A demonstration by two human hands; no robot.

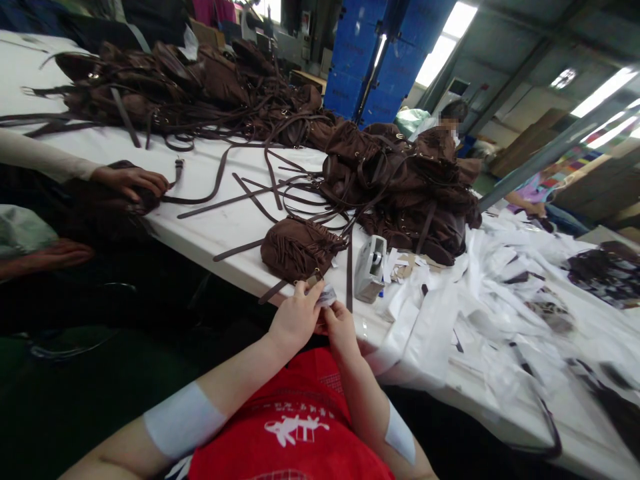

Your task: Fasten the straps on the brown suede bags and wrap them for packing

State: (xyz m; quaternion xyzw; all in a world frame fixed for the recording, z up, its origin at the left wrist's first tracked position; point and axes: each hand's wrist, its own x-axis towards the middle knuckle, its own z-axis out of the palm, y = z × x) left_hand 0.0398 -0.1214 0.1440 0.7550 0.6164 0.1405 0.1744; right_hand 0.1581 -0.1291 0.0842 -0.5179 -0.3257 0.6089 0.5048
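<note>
A small dark brown fringed bag (299,249) lies at the table's front edge, its straps spread around it. My left hand (295,319) is closed at its near side, fingertips beside a metal buckle (316,275). Between my hands is a small, crinkled, whitish see-through piece (327,295), like a tag or a bit of film. My right hand (341,328) pinches its lower edge, and my left fingers press on it from the other side. What lies beneath my fingers is hidden. Just right of the bag stands a grey tape dispenser (370,270).
Brown bags are heaped along the white table (200,230) behind and to the right. A co-worker's hand (131,181) rests on a dark bag at the left. White plastic sheets (425,320) and paper scraps cover the right side. Blue boxes (355,63) stand behind.
</note>
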